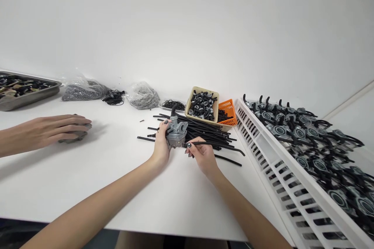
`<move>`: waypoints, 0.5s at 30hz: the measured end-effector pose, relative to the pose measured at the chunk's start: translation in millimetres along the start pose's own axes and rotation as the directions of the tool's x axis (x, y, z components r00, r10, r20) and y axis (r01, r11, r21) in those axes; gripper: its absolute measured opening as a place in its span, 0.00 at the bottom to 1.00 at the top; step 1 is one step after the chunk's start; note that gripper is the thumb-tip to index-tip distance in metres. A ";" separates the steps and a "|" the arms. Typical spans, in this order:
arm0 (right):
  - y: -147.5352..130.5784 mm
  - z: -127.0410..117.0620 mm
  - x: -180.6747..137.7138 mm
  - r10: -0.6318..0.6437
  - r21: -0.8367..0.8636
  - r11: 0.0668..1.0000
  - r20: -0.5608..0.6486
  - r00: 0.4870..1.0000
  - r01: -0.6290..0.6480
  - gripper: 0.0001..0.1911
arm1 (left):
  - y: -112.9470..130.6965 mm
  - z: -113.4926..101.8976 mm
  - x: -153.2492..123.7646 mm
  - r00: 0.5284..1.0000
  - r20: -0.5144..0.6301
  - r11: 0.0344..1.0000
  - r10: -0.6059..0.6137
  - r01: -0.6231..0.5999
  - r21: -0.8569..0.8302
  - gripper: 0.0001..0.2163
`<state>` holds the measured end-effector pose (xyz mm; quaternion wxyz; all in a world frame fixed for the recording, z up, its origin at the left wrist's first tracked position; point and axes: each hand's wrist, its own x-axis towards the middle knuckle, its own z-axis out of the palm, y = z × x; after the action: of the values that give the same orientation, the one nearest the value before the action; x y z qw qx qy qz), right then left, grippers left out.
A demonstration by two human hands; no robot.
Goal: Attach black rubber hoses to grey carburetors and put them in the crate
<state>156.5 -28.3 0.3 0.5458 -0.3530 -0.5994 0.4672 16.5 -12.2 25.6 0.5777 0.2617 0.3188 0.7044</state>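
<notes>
My left hand (162,140) is wrapped round a grey metal carburetor (177,131) and holds it above the white table. A black rubber cap with a curved stem (174,109) sticks up from its top. My right hand (201,154) pinches a thin black rubber hose (224,145) close to one end. That end is at the lower right side of the carburetor; whether it is pushed onto a fitting I cannot tell. The hose's other end points right. Behind my hands lies a pile of similar black hoses (201,127).
On the left, another person's hand (62,127) rests over a grey metal part (73,136). A white slotted crate (274,151) full of carburetors stands right. Along the wall are a cream basket (216,109), an orange basket (233,113), plastic bags (143,95) and a metal tray (43,94).
</notes>
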 end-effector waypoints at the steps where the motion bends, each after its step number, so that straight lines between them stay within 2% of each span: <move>1: 0.3 -1.1 1.2 0.000 0.012 1.000 -0.034 0.999 0.000 0.15 | 0.1 0.5 0.1 1.000 0.007 1.000 -0.024 0.025 -0.007 0.12; 5: 2.8 -4.0 4.3 0.038 0.078 0.997 -0.181 0.983 -0.024 0.19 | 0.9 1.8 -2.5 0.994 0.059 0.995 -0.097 0.099 -0.030 0.14; 8: 2.5 -3.1 3.3 0.043 0.098 0.995 -0.197 0.979 -0.024 0.22 | 2.3 2.7 -4.7 0.984 0.092 0.987 -0.151 0.156 -0.047 0.15; 12: -1.5 0.3 0.1 -0.048 0.131 0.988 -0.208 0.977 0.076 0.27 | 5.0 3.3 -5.4 0.973 0.123 0.979 -0.197 0.202 -0.033 0.15; 15: -6.2 2.5 -2.5 -0.112 0.069 0.989 -0.223 0.968 0.130 0.28 | 5.7 2.2 -5.3 0.960 0.171 0.973 -0.222 0.228 -0.018 0.17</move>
<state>155.0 -33.0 5.4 0.6502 -0.3418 -0.5361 0.4159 15.4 -17.8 31.3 0.6835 0.2713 0.2835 0.6155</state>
